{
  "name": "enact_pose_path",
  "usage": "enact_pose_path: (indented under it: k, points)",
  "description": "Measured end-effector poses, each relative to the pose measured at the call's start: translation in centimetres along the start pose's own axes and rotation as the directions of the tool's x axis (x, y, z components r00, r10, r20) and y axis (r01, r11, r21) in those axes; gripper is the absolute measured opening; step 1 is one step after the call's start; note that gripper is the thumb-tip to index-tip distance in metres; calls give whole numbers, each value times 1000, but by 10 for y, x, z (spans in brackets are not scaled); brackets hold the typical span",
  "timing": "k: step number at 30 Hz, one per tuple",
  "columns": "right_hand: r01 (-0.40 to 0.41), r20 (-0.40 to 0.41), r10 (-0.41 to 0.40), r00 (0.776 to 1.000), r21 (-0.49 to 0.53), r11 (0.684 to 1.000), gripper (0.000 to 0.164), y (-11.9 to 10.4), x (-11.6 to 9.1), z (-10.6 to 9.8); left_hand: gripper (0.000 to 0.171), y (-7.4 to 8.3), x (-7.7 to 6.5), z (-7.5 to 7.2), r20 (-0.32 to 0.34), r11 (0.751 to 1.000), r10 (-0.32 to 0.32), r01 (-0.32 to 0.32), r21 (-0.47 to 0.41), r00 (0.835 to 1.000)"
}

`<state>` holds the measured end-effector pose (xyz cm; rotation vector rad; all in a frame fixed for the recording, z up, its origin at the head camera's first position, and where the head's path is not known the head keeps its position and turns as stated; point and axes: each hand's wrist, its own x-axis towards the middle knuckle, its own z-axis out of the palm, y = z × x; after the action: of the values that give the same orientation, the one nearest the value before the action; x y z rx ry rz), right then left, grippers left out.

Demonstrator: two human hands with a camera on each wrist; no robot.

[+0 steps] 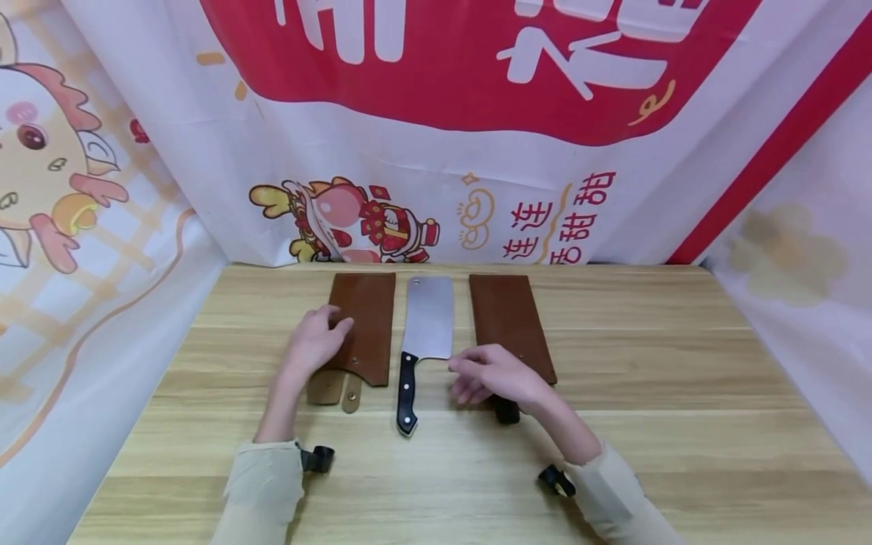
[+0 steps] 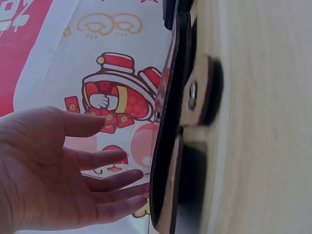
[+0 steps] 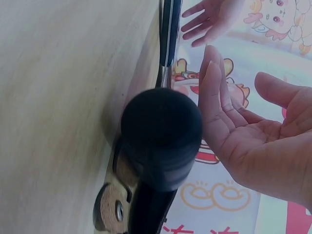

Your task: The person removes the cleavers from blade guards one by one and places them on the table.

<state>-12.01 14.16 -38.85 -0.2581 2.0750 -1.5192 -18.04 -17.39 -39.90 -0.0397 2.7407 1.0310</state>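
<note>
A cleaver (image 1: 429, 318) lies flat in the middle of the table, its black riveted handle (image 1: 406, 393) toward me. To its left is a brown leather sheath (image 1: 368, 318) with two snap flaps (image 1: 351, 393) spread at the near end. My left hand (image 1: 320, 341) hovers over that sheath's left edge, fingers loosely bent and holding nothing. A second leather sheath (image 1: 507, 318) lies to the right, and a black handle (image 3: 161, 126) sticks out of its near end; its blade is hidden. My right hand (image 1: 500, 375) hangs above this handle, empty, fingertips toward the cleaver.
The wooden table (image 1: 647, 378) extends to both sides and toward me. A printed white and red cloth (image 1: 450, 174) hangs along the back edge, with more cloth at left and right. Black camera mounts (image 1: 557, 480) sit at both wrists.
</note>
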Motion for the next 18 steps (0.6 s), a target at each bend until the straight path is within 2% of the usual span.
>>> enact_pose_path:
  k: [4, 13, 18]
  points:
    - [0, -10, 0, 1000, 3, 1000, 43, 1, -2, -4, 56, 5, 2, 3, -7, 1000, 23, -23, -7, 1000]
    - [6, -34, -7, 999, -17, 1000, 41, 2, -8, -15, 57, 18, 2, 13, 10, 999, -1, 1, -54, 1000]
    - [14, -53, -14, 998, -6, 1000, 40, 2, -12, -20, 57, 27, 3, 19, 10, 998, 8, -7, -56, 1000]
